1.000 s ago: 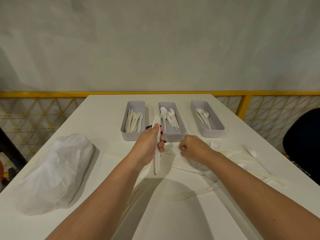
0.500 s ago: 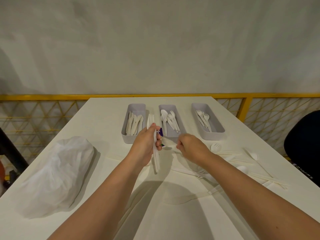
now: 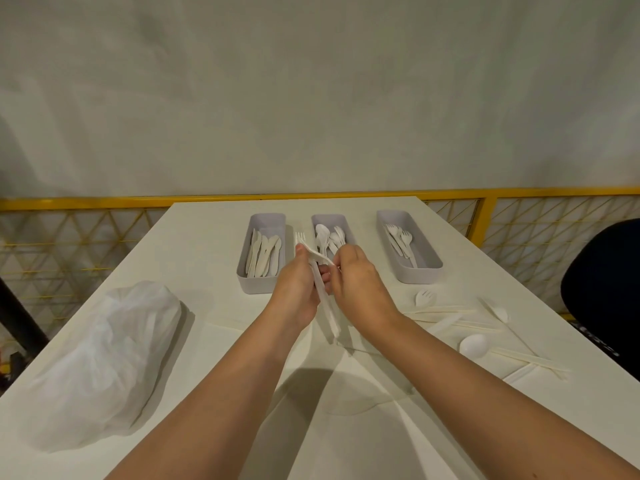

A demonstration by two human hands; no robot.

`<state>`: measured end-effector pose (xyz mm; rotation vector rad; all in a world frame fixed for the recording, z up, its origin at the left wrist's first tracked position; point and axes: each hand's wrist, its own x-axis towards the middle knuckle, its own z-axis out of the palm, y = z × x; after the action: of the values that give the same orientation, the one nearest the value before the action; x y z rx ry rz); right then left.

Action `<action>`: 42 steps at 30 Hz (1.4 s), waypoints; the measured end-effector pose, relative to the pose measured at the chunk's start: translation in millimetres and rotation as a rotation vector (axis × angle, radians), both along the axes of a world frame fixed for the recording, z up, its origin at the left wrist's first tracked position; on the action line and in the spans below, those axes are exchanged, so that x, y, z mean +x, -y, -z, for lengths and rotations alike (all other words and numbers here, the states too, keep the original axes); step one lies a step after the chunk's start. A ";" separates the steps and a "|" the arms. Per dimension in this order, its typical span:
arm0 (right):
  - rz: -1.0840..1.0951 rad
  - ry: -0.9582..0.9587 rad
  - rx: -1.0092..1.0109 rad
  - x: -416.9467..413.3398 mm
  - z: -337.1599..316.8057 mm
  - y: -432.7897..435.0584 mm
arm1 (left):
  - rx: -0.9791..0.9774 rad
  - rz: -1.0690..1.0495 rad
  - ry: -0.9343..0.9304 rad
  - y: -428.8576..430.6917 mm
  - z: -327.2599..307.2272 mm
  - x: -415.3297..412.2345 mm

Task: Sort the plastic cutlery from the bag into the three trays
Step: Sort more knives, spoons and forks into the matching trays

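Observation:
Three grey trays stand in a row at the back of the table: the left tray [image 3: 263,285] holds knives, the middle tray [image 3: 346,221] spoons, the right tray [image 3: 431,263] forks. My left hand [image 3: 294,289] is shut on a bundle of white forks [image 3: 329,313], tines up, above the table in front of the trays. My right hand [image 3: 356,282] pinches one fork [image 3: 317,254] and lays it against the bundle. The white plastic bag [image 3: 100,362] lies crumpled at the left.
Loose white cutlery lies on the table at the right: a fork head [image 3: 425,297], a spoon [image 3: 473,344], another spoon [image 3: 498,311] and several long handles [image 3: 450,318]. A yellow railing [image 3: 104,202] runs behind the table. A black object [image 3: 606,289] sits at the right edge.
My right hand has lifted a fork off the table and carried it left to the bundle in my left hand. Both hands have risen slightly toward the trays.

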<state>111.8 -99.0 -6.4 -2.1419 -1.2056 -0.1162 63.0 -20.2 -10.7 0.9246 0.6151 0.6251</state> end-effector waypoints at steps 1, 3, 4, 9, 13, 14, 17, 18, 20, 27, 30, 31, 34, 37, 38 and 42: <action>-0.001 -0.011 0.030 -0.9 -0.4 0.2 | 0.006 0.007 0.003 1.4 -0.9 1.7; -0.005 -0.050 0.108 -1.8 -2.0 -0.1 | 0.017 0.018 0.006 4.0 -2.9 6.0; -0.006 -0.077 0.143 -1.3 -2.8 -0.8 | 0.018 0.020 0.009 4.7 -3.3 8.7; 0.000 -0.111 0.118 1.9 -1.0 -3.7 | 0.073 0.048 0.020 6.6 -1.8 20.0; 0.057 0.062 0.036 9.1 6.3 -2.9 | 0.071 0.022 -0.066 0.1 -2.2 29.7; 0.050 0.077 0.040 12.6 8.3 -2.4 | 0.060 0.016 -0.085 -0.7 -4.1 32.0; -0.020 -0.061 0.138 20.5 9.3 2.5 | 0.009 0.015 -0.074 -4.9 -9.7 40.5; -0.049 -0.133 0.170 23.3 8.7 4.8 | -0.009 0.019 -0.038 -5.7 -12.1 43.2; -0.106 -0.281 0.193 29.0 6.0 8.7 | -0.037 0.018 0.052 -8.0 -16.1 47.7; -0.238 -0.970 0.283 58.1 -5.1 23.0 | -0.029 0.044 0.187 -12.0 -20.6 74.1; -0.330 -1.040 0.266 74.8 -8.6 27.4 | -0.030 0.080 0.180 -10.1 -22.4 87.1; -0.327 -1.031 0.259 80.4 -9.7 28.2 | -0.034 0.088 0.176 -9.6 -22.9 91.5; -0.267 -0.979 0.241 97.3 -12.8 30.2 | -0.005 0.137 0.136 -6.0 -25.0 105.1; -0.167 -0.908 0.263 117.2 -15.2 30.9 | 0.100 0.202 0.039 -1.8 -22.3 119.8; -0.114 -0.871 0.275 126.2 -15.1 29.8 | 0.177 0.223 -0.015 -0.2 -20.1 124.3; 0.217 -0.580 0.232 172.0 -6.3 22.0 | 0.612 0.244 -0.306 -1.1 -4.6 140.2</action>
<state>283.8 -121.1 -0.1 -1.9053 -0.5935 0.2459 203.3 -19.1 -6.1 1.6645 0.5752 0.4566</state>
